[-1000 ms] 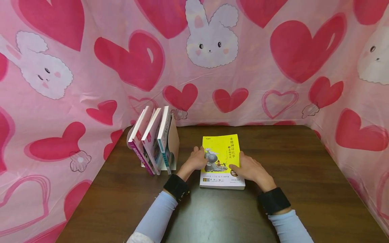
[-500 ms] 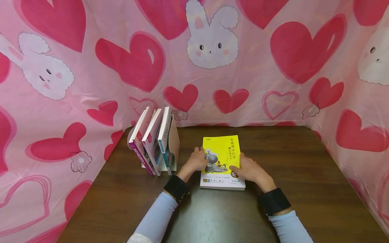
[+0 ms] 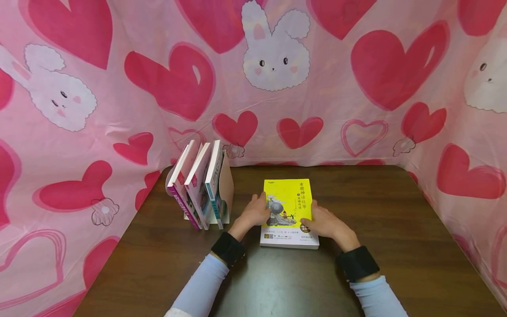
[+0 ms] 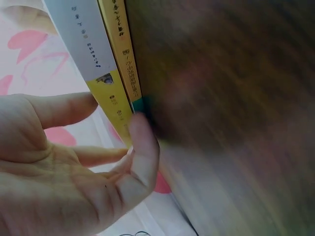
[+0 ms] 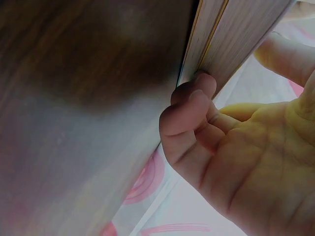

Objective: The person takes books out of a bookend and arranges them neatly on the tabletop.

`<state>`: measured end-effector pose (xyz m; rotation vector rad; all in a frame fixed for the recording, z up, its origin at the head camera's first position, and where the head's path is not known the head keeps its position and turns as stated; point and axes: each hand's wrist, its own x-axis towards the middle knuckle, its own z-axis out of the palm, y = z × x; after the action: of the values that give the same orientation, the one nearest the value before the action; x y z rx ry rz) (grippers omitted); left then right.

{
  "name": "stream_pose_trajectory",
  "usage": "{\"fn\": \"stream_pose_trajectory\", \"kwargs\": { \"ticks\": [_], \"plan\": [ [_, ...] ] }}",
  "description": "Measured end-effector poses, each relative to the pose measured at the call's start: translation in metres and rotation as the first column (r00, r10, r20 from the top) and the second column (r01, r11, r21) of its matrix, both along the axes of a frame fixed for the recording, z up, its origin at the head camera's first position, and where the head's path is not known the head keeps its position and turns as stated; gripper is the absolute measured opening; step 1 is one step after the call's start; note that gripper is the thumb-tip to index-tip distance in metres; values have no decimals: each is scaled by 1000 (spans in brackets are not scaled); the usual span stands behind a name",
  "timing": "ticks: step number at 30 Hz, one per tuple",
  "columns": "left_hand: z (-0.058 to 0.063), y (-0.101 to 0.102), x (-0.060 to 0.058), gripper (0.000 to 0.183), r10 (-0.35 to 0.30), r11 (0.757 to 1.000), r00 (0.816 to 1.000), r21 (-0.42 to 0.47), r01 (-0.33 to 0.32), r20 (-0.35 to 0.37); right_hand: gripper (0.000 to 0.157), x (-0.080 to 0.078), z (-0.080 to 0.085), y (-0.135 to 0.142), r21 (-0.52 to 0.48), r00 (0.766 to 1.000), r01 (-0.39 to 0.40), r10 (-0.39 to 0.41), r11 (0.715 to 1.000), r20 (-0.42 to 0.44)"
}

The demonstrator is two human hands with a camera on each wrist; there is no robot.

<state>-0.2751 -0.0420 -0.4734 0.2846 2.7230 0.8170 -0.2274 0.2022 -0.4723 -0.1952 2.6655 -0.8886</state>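
Observation:
A yellow and white book (image 3: 291, 200) lies flat on the table in the head view. Beneath it, the left wrist view shows a second book with an orange spine (image 4: 120, 49). My left hand (image 3: 255, 212) holds the stack at the spine side, thumb by the upper cover's edge and fingers curled low against the spines. On the opposite side my right hand (image 3: 326, 223) grips the page edges (image 5: 231, 39). Its thumb lies over the cover, and its curled fingertips touch near the line between both books. The lower book's cover is hidden.
Left of the stack, a beige bookend (image 3: 226, 187) holds several upright books (image 3: 193, 185), leaning slightly. The brown wooden table (image 3: 380, 207) runs back to a pink cloth (image 3: 285, 103) printed with hearts and rabbits, which also hangs at both sides.
Both hands keep their places on the stack, with the left wrist shifted slightly. The books stay where they were; the head view has tilted very slightly.

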Motion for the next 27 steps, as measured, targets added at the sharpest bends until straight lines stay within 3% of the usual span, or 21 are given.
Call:
{"fn": "stream_pose_trajectory", "kwargs": {
  "ticks": [5,15,27],
  "plan": [
    [-5,-10,0,72,-48,999,999,24,48,-2,90,2,3,-2,-3,1000,-9,9,1000,23],
    [-1,-17,7,67,-95,994,995,50,95,1,80,3,5,-3,-55,999,-42,42,998,7],
    [2,-29,23,68,-138,990,990,33,139,-21,79,5,7,-3,-44,999,-34,34,998,5]
  ]
}}
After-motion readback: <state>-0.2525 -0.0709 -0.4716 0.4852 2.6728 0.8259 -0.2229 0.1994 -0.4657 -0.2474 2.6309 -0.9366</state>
